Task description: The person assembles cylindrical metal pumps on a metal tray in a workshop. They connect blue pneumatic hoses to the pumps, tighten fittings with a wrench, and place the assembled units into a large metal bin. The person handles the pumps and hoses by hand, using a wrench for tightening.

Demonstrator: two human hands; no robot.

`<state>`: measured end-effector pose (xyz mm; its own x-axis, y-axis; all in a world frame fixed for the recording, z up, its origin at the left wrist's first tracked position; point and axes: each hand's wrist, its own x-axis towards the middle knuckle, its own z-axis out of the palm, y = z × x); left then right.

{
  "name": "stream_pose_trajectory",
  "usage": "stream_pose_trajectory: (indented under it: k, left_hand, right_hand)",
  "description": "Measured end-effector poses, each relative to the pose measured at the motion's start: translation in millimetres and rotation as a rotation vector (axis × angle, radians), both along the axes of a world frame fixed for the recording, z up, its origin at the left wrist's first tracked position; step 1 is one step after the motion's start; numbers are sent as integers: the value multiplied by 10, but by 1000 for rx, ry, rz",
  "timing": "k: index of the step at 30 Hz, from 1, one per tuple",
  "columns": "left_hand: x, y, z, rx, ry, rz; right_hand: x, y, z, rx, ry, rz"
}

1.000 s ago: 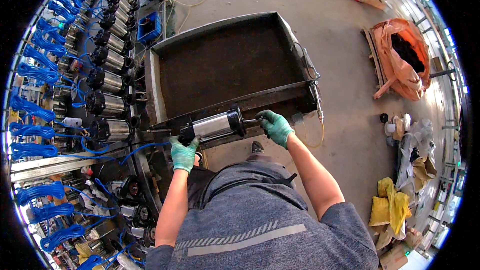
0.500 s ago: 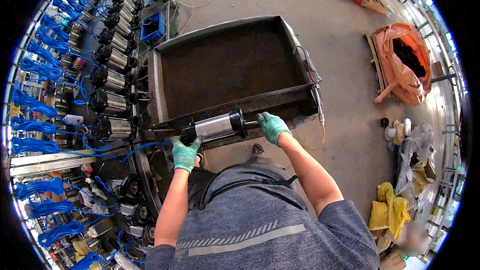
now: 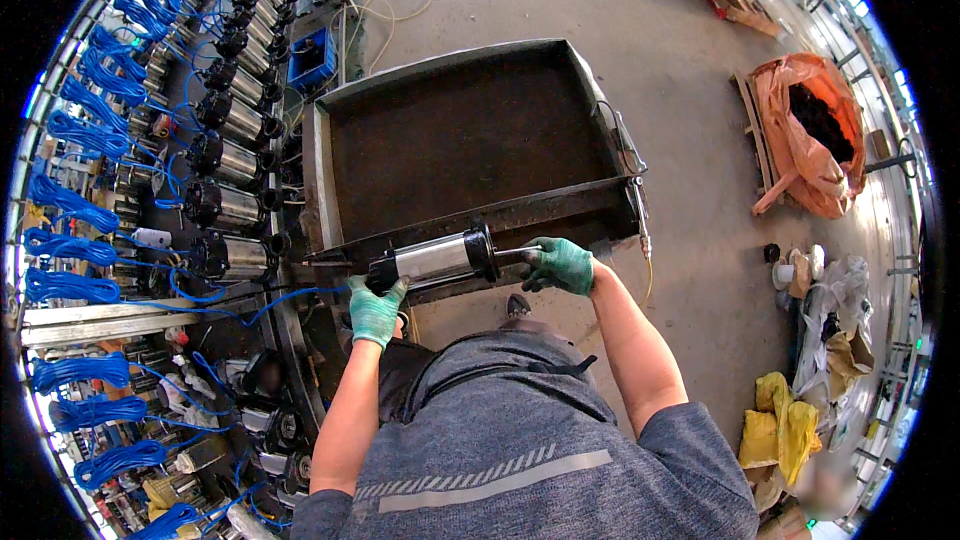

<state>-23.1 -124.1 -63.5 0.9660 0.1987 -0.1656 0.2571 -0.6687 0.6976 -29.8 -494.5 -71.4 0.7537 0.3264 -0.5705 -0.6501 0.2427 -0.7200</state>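
A silver cylindrical pump motor (image 3: 432, 258) with black ends lies level across the front ledge of a metal tray (image 3: 480, 202). My left hand (image 3: 375, 312), in a green glove, grips its black left end from the near side, thumb and fingers apart around it. From the right end a thin metal shaft (image 3: 511, 251) sticks out. My gloved right hand (image 3: 562, 266) has its fingers curled loosely around the shaft's outer tip. A blue cable (image 3: 290, 294) runs left from the motor's left end.
Rows of similar motors (image 3: 238, 255) and coiled blue cables (image 3: 72, 286) fill the racks at left. A blue bin (image 3: 312, 58) stands beyond them. An orange sack (image 3: 815, 155) sits on a pallet at right, with yellow bags (image 3: 775, 430) nearer. A hose fitting (image 3: 640, 220) hangs at the tray's right corner.
My right hand has shifted slightly right and turned, its fist loosening into curled fingers at the shaft's tip. My left hand stays on the motor's black end.
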Motion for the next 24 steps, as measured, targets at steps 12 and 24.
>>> stream_pose_trajectory:
  k: [12,24]
  left_hand:
    - [8,-185,353,-86,97,60]
    - [-9,-61,83,-26,-11,17]
  right_hand:
    - [86,211,-131,-90,-27,-246]
    - [331,144,-379,-1069,-340,452]
